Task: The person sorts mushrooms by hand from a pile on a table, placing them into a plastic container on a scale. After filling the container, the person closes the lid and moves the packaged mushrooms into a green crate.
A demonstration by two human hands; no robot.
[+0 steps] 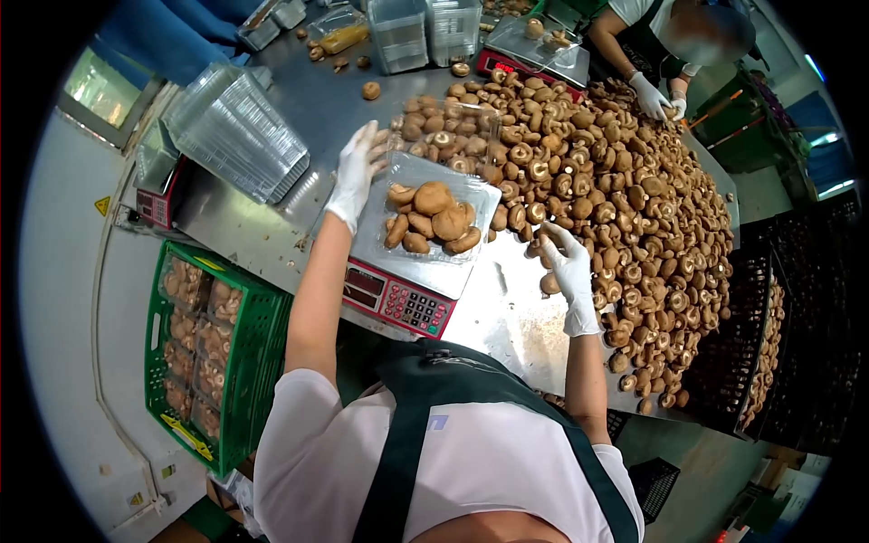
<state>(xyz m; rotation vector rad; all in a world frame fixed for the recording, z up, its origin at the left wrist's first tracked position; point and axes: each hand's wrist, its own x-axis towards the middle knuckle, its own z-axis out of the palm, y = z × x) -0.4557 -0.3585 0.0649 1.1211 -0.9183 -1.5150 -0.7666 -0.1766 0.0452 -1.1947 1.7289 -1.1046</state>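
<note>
My left hand (357, 174), in a white glove, has its fingers stretched out at the left edge of a clear plastic tray (387, 241). Several brown mushrooms (434, 217) lie in that tray, which rests on a digital scale (369, 294) with a red keypad panel. Just behind it, a second clear tray (496, 136) is filled with mushrooms. My right hand (570, 279), also gloved, is at the near left edge of a big mushroom pile (634, 199). Its fingers are apart and slightly bent, with the fingertips right at some mushrooms.
Stacked clear trays (237, 136) stand on the metal table (208, 215) at left, with more stacks (398, 36) behind. A green crate (237, 362) of packed mushrooms is at lower left. Across the pile, another person's gloved hand (648, 95) works near a second scale (534, 56). Black crates (738, 335) stand right.
</note>
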